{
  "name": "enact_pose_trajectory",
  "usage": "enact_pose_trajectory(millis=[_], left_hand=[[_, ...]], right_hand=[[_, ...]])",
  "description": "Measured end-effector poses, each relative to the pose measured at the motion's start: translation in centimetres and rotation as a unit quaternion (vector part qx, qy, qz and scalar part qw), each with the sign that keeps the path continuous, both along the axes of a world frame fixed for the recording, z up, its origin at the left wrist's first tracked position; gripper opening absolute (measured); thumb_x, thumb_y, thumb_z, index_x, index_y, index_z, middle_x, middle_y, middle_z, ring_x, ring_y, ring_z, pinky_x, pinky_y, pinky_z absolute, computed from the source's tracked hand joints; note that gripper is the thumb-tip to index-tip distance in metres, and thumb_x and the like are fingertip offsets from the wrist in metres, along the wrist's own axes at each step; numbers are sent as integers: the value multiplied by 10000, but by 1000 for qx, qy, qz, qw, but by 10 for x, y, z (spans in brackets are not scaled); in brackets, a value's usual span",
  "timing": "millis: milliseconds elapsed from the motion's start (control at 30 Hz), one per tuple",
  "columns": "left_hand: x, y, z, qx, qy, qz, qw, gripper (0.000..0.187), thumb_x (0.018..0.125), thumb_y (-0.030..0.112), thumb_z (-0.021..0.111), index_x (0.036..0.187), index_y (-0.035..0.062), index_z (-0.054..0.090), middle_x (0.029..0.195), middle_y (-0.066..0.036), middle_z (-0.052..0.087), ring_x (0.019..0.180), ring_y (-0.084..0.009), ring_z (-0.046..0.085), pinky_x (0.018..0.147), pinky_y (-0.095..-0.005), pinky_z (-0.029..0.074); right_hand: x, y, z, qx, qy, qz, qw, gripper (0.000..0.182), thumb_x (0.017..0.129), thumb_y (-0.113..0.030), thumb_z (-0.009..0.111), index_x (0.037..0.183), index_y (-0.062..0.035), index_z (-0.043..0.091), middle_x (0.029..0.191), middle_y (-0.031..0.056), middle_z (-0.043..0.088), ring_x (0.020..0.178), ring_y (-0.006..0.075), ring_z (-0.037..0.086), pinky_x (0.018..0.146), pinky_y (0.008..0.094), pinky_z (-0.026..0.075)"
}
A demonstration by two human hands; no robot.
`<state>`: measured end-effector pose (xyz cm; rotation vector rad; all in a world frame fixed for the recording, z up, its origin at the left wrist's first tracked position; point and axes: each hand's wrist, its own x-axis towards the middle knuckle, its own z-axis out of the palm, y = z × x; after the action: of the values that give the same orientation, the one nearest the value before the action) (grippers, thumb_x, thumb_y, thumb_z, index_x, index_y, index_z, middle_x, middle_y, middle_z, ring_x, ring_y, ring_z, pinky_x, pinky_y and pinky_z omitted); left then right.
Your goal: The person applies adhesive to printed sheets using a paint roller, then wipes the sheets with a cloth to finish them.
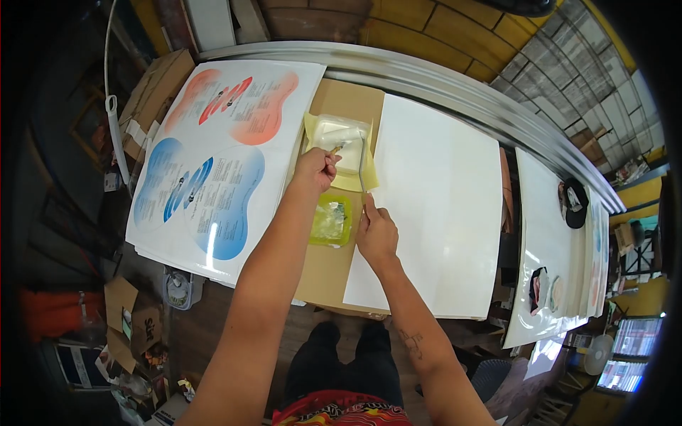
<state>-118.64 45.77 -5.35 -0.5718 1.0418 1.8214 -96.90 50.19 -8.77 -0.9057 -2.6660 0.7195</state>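
Observation:
My left hand (317, 169) is closed around the light handle of a small brush (339, 148), its tip over the white tray. My right hand (377, 233) grips the handle of a paint roller. The thin metal arm of this paint roller (363, 163) runs up to a white roller sleeve (342, 135) lying in the tray. White liquid coats the inside of the white tray (354, 167), which rests on yellow paper (371, 179). Just below, between my forearms, is a lime-green container (347, 233) with white residue inside.
Printed sheets (213, 153) with red and blue shapes are stacked on the left. A large white board (440, 213) lies to the right on brown cardboard (323, 284). Metal rails (426, 89) run along the back. Another white table (554, 241) holds a black cap (572, 202).

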Motion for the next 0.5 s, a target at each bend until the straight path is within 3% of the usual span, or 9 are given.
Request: enact_pose_trajectory(millis=[133, 267, 433, 500], left_hand=[[-5, -10, -20, -21, -2, 36, 999, 274, 960, -14, 459, 1185, -146, 541, 711, 25, 515, 475, 11, 405, 415, -127, 359], [-5, -16, -8, -19, 6, -14, 1000, 281, 948, -21, 459, 1187, -145, 542, 711, 28, 509, 473, 7, 416, 401, -130, 339], [-8, -5, 6, 20, -34, -34, 999, 289, 929, -42, 473, 1192, -140, 543, 683, 30, 508, 447, 6, 412, 393, -131, 343], [-16, -5, 10, 24, -25, -11, 999, 251, 903, -58, 475, 1138, -112, 548, 887, -70, 579, 452, 1, 415, 397, -134, 367]], right_hand=[[11, 6, 7, 26, 25, -15, 999, 538, 913, -49, 612, 1445, -87, 541, 914, 163, 657, 746, 345, 678, 666, 454, 567], [9, 17, 10, 44, 102, -14, 994, 589, 876, 12, 638, 1452, -70, 540, 902, 150, 653, 749, 327, 674, 660, 424, 563], [-5, 20, 2, 40, 72, -7, 997, 602, 891, -8, 611, 1474, -120, 510, 1069, 154, 619, 800, 311, 688, 676, 427, 583], [-2, 20, -4, 49, 37, -7, 998, 602, 880, 4, 612, 1456, -154, 543, 1077, 155, 609, 795, 307, 684, 680, 424, 581]])
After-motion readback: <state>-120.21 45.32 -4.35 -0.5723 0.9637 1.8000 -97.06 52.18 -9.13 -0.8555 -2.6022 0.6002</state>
